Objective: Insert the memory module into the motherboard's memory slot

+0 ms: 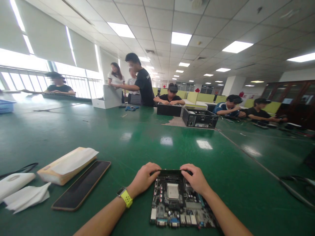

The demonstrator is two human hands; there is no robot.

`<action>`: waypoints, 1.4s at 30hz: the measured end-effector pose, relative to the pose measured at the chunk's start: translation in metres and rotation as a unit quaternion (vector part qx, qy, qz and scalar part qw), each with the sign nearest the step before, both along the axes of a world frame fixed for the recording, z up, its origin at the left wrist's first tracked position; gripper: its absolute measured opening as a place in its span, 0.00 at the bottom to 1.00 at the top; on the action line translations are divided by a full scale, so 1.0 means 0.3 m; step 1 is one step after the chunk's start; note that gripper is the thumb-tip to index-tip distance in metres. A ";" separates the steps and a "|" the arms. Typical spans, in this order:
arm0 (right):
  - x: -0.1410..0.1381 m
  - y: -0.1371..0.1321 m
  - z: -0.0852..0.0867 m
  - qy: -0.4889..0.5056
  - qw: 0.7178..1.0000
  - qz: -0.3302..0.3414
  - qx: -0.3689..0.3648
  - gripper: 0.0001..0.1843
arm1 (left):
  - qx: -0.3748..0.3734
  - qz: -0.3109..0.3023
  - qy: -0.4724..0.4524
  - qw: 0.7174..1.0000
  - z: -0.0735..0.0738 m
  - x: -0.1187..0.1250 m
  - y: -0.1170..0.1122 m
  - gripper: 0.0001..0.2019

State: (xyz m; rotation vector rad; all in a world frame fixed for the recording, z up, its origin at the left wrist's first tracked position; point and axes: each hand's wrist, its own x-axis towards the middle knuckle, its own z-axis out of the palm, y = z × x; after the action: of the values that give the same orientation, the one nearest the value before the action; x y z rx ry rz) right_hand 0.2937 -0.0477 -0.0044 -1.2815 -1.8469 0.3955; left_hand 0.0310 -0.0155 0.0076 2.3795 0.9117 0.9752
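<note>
A motherboard (189, 206) lies flat on the green table in front of me, its ports toward me and a bare silver processor (173, 191) in its socket. Along its far edge runs a thin dark strip that looks like a memory stick (169, 171). The fingers of my left hand (147, 177) are closed at the strip's left end. At its right end my right hand (194, 177) grips with thumb and bent fingers. Whether the strip sits in a slot I cannot tell. My left wrist wears a watch with a yellow band (126, 197).
On the left lie a phone (82, 185), a tissue pack (67, 164), a folded tissue (28, 197) and a white object (16, 184). Across the table (137, 141) stand an open computer case (199, 118) and another dark case (168, 110). Several people work around the far side. Cables lie at right.
</note>
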 end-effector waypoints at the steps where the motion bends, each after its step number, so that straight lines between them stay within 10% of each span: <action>1: 0.000 0.000 0.000 0.002 1.000 0.000 0.001 0.09 | -0.001 0.000 0.000 1.000 0.000 -0.001 0.000 0.09; 42: 0.001 -0.001 0.003 0.005 1.000 0.001 -0.020 0.10 | 0.014 0.005 -0.009 1.000 -0.012 -0.009 0.007 0.07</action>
State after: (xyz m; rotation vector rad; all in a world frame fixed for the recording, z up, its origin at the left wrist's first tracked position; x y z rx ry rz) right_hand 0.2941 -0.0479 -0.0034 -1.3018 -1.8410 0.4414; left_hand 0.0283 -0.0133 0.0040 2.3866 0.9095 1.0175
